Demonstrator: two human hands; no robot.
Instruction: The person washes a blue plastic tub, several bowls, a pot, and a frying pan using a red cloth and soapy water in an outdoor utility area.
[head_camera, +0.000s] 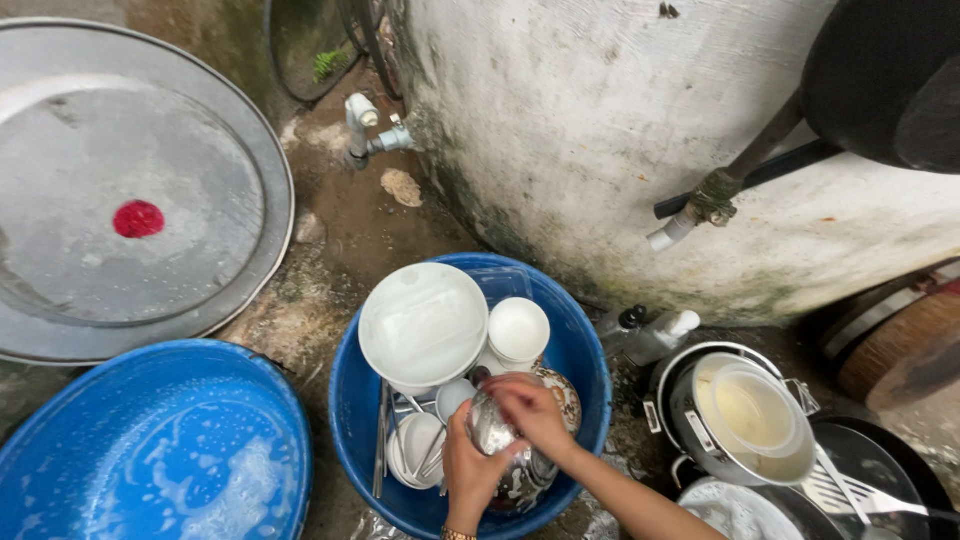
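Centrally, a wet steel cup (493, 432) is gripped by both hands: left hand (467, 472) cupping beneath, right hand (530, 412) closed over its top, above the blue tub (352, 400) of dishes. Likely risk: slippery metal dropping onto plates (423, 322) just beyond.

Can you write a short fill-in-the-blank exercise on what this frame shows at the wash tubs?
1. Both hands, left hand and right hand, hold a shiny metal cup over the ____ tub of dishes.
2. The tub at lower left holds ____ water.
3. The large round metal lid at upper left bears a ____ spot.
4. The white plate in the tub of dishes lies ____ the hands in the picture.

Missing words: blue; soapy; red; above
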